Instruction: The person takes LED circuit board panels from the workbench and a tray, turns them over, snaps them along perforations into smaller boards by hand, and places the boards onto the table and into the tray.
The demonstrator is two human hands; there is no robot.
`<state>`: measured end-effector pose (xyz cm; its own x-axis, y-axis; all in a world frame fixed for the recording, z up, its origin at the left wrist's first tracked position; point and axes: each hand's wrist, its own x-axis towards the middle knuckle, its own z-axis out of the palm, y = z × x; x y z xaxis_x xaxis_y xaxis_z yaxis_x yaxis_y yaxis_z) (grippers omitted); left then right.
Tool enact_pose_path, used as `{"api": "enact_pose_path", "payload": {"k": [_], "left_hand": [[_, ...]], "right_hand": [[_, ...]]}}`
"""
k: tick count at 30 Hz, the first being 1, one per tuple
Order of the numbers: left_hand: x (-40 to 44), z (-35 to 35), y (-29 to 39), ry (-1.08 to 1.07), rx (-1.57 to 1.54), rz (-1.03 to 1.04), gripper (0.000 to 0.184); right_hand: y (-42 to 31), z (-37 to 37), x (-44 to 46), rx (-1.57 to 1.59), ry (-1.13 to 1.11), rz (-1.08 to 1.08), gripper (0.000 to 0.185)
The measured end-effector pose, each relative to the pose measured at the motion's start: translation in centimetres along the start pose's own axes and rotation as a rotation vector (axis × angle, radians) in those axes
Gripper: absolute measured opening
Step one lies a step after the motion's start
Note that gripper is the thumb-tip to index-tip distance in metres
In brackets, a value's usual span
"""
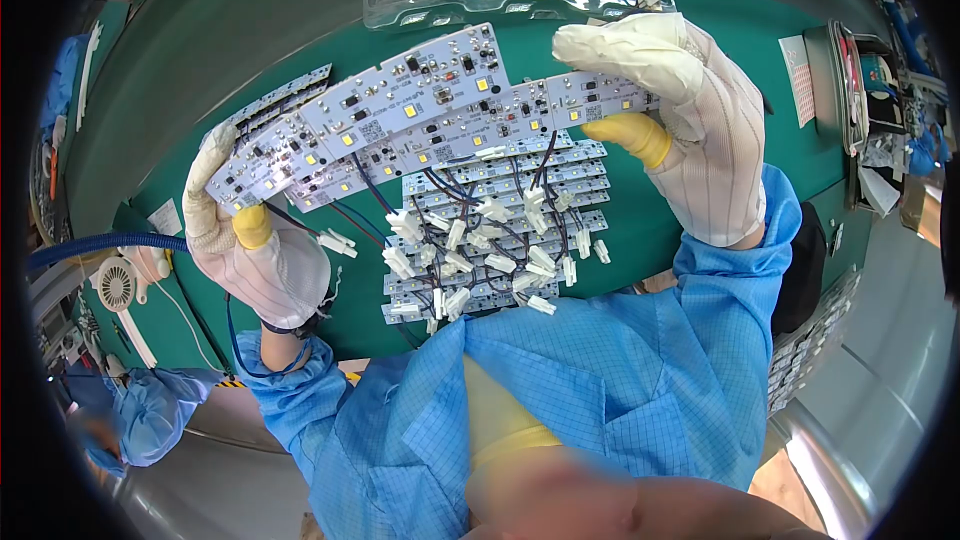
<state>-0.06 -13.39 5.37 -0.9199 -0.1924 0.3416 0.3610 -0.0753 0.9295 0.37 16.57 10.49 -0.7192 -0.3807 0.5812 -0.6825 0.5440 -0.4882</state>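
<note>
Two white LED circuit board strips are held up above the bench, overlapping at their left ends. Gloved and closed, my left hand (255,250) grips the left end of the upper LED board (410,90). The lower LED board (440,140) slants behind it, its right end pinched by my gloved right hand (690,130) between thumb and fingers. Dark wires hang from the boards. Below them lies a stack of LED boards (590,180) with many white connectors (500,262) on short wires. More boards (285,95) are partly hidden behind my left hand.
A clear plastic tray (400,5) with loose boards and connectors stands at the far side of the green mat (640,200). A blue hose (100,245) and a small white fan (118,283) are at left. Bins (845,90) stand at right. Another person's blue sleeve (160,410) shows lower left.
</note>
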Motion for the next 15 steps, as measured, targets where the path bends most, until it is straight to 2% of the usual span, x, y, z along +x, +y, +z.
{"api": "enact_pose_path", "payload": {"k": [15], "left_hand": [[-0.04,-0.04,0.03,0.017,0.009,-0.005,0.045]], "right_hand": [[-0.11,0.10,-0.03,-0.005,0.012,0.009,0.041]]}}
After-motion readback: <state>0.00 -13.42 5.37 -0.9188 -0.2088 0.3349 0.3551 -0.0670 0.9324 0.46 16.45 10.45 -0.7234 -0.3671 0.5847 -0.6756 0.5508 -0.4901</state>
